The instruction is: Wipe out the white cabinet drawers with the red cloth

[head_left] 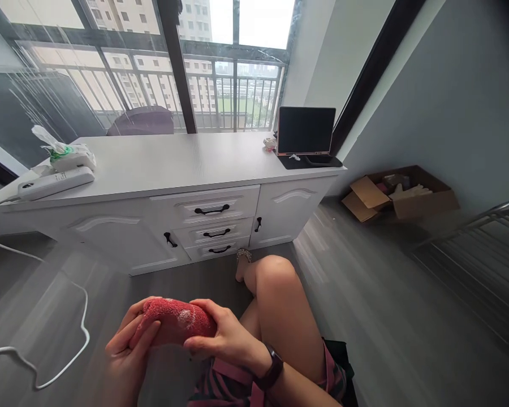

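A red fluffy cloth (176,319) with a pale pattern, rolled or folded into a thick bundle, is held above the floor in front of my lap. Around its left end are the fingers of my left hand (131,336), with the thumb on the near side. My right hand (223,333) grips the right end, fingers on top and thumb below. On my right wrist sits a dark watch (274,367). The underside of the cloth lies in shadow, and its far side is hidden.
Ahead stands a white cabinet (161,164) with drawers and doors. On it are a tissue pack (72,155), a white power strip (57,182) and a monitor (306,131). A cable (85,316) trails at left. At right are an open cardboard box (426,203) and a metal rack (475,243).
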